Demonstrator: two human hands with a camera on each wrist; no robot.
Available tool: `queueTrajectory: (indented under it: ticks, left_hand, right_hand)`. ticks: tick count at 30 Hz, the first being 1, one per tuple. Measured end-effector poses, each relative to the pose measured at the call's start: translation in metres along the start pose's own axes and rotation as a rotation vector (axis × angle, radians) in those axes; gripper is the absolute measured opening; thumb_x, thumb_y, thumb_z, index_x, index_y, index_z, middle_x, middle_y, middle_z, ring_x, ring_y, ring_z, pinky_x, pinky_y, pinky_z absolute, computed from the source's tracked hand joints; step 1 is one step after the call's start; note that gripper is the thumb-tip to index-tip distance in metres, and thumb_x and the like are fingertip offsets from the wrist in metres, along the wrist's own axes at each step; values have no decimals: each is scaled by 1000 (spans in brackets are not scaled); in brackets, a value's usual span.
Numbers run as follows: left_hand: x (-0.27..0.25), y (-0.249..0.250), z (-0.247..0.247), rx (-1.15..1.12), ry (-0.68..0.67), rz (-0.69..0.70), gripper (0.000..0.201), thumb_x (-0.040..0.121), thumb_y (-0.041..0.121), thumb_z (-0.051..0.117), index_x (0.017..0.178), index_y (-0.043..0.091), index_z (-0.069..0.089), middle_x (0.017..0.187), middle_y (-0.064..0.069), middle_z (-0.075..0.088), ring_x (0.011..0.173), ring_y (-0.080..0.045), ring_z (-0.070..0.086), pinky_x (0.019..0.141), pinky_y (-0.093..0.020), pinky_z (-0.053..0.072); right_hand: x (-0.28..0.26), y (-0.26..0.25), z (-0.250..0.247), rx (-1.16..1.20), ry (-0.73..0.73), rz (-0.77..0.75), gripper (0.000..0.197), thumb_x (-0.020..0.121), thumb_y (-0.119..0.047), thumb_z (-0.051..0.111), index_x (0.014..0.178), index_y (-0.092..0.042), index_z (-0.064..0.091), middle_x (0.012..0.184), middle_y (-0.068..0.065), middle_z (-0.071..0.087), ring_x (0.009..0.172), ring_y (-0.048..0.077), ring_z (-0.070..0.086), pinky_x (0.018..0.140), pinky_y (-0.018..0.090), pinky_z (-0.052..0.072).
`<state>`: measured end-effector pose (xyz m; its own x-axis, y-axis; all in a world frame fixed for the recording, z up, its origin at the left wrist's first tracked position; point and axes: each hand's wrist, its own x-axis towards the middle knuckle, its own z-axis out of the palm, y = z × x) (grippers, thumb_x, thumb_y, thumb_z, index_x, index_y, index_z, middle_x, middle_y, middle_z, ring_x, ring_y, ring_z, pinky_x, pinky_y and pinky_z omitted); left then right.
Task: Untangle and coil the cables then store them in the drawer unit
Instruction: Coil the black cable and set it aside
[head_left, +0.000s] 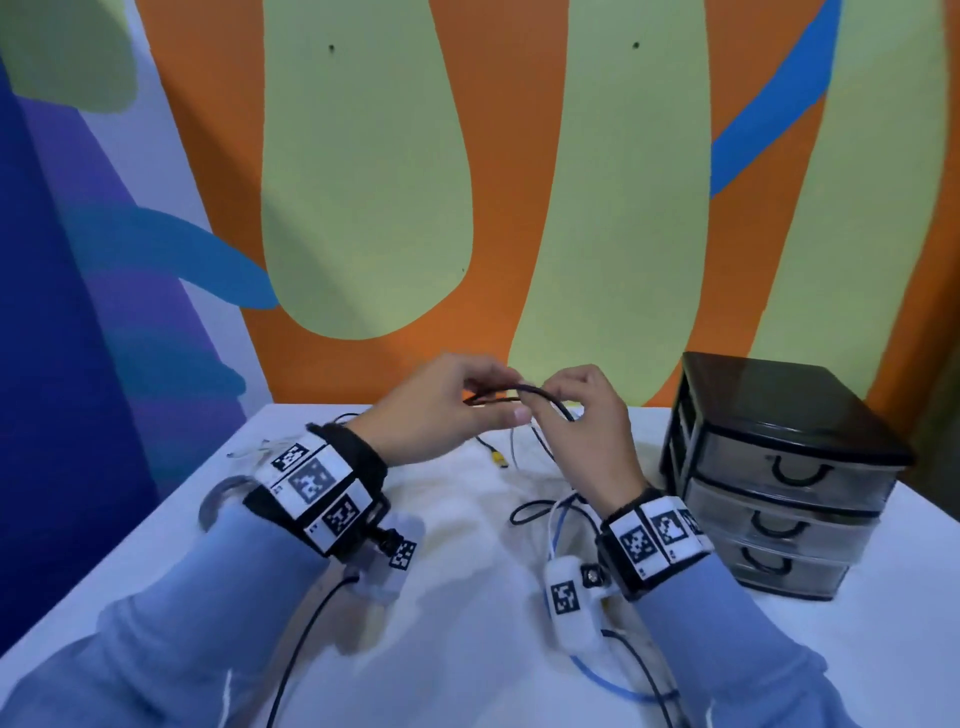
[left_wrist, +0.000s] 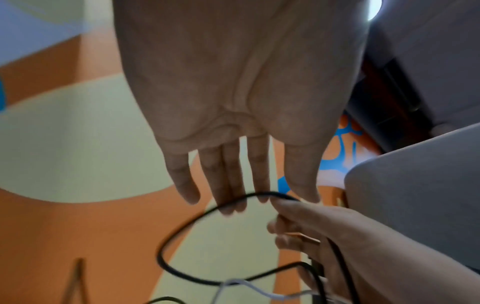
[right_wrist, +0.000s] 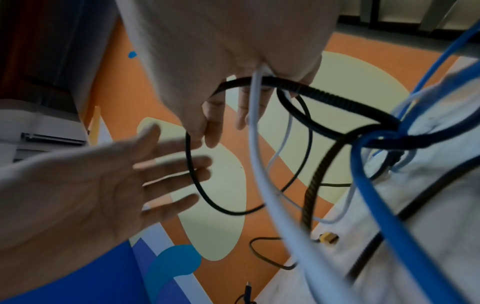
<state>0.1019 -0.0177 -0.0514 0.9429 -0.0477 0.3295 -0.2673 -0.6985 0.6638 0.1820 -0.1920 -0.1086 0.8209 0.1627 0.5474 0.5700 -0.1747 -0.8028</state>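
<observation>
Both hands are raised above the table over a tangle of cables. My right hand (head_left: 576, 415) pinches a thin black cable (head_left: 540, 393) between thumb and fingers (right_wrist: 215, 115), and a white cable (right_wrist: 262, 164) runs through the same hand. The black cable forms a loop (right_wrist: 197, 185) that crosses the fingertips of my left hand (head_left: 457, 400). In both wrist views the left hand's fingers (left_wrist: 233, 181) are straight and spread and only touch the loop (left_wrist: 182, 224). A blue cable (right_wrist: 376, 195) and a braided black cable (right_wrist: 337, 98) meet in a knot below my right wrist.
The black drawer unit (head_left: 779, 467), with three closed smoky drawers, stands on the table's right side. A yellow-tipped connector (head_left: 500, 460) lies on the white cloth (head_left: 457, 623) under the hands. A clear round object (head_left: 223, 499) sits at the left. The painted wall stands close behind.
</observation>
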Motion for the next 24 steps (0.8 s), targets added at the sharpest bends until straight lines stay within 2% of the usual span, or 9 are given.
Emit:
queueTrajectory:
  ticks: [2, 3, 5, 7, 11, 13, 18, 22, 24]
  left_hand:
    - [13, 4, 10, -41, -26, 21, 24, 94, 39, 81, 113, 28, 74, 84, 9, 72, 71, -9, 62, 64, -27, 43]
    - [19, 5, 11, -36, -4, 36, 17, 94, 39, 80, 107, 29, 75, 75, 4, 66, 66, -11, 55, 61, -29, 40]
    - [33, 9, 7, -25, 51, 79, 11, 97, 39, 77, 97, 28, 78, 71, -7, 63, 66, -12, 52, 64, -32, 38]
    - [45, 14, 0, -62, 128, 130, 14, 99, 33, 76, 89, 23, 78, 65, 0, 58, 63, -10, 47, 62, -30, 36]
    - [66, 23, -14, -226, 384, 184, 22, 102, 28, 72, 93, 7, 75, 64, 6, 45, 59, -8, 37, 55, -25, 32]
    - [74, 23, -25, -332, 553, 185, 21, 103, 28, 71, 90, 11, 73, 63, 10, 48, 57, -7, 38, 58, -28, 34]
    - [77, 21, -41, -477, 819, 197, 20, 106, 32, 63, 86, 26, 61, 60, 17, 48, 53, -6, 39, 57, -29, 35]
    - [67, 28, -60, -497, 957, 307, 21, 107, 42, 58, 94, 27, 53, 77, -5, 41, 61, -26, 25, 54, -37, 23]
    - [58, 32, -74, -526, 941, 330, 23, 108, 40, 57, 95, 23, 51, 73, 2, 42, 56, -19, 27, 51, -33, 23]
  right_hand:
    - [1, -3, -3, 39, 21, -21, 21, 76, -56, 66, 81, -36, 71, 93, -14, 61, 94, 7, 63, 99, 60, 46]
    - [1, -3, -4, 48, 39, -39, 20, 79, -53, 67, 81, -34, 72, 92, -12, 64, 92, 8, 64, 97, 59, 47]
    - [2, -3, -6, 92, 72, -79, 22, 91, -45, 71, 81, -26, 72, 87, -6, 68, 87, 10, 64, 93, 49, 51]
    - [3, -4, -6, 139, 75, -99, 26, 100, -35, 69, 82, -17, 70, 81, -1, 68, 82, 15, 62, 84, 36, 52]
    - [5, -4, -2, 347, -17, -31, 31, 106, -24, 60, 86, 1, 60, 66, 4, 59, 67, 18, 55, 70, 25, 48]
    - [6, -2, -3, 417, -42, 12, 34, 107, -23, 58, 90, 7, 57, 62, 6, 51, 60, 15, 47, 62, 20, 43]
    - [12, 5, -10, 365, -65, 55, 27, 105, -28, 61, 89, -7, 65, 65, 0, 48, 60, 12, 43, 60, 21, 37]
    - [13, 22, -12, 22, -175, -10, 32, 106, -32, 59, 88, -5, 57, 73, -1, 61, 66, 17, 52, 65, 29, 39]
    - [15, 33, -15, -100, -180, 17, 26, 107, -32, 57, 90, -12, 60, 84, -2, 71, 79, 21, 62, 71, 32, 45]
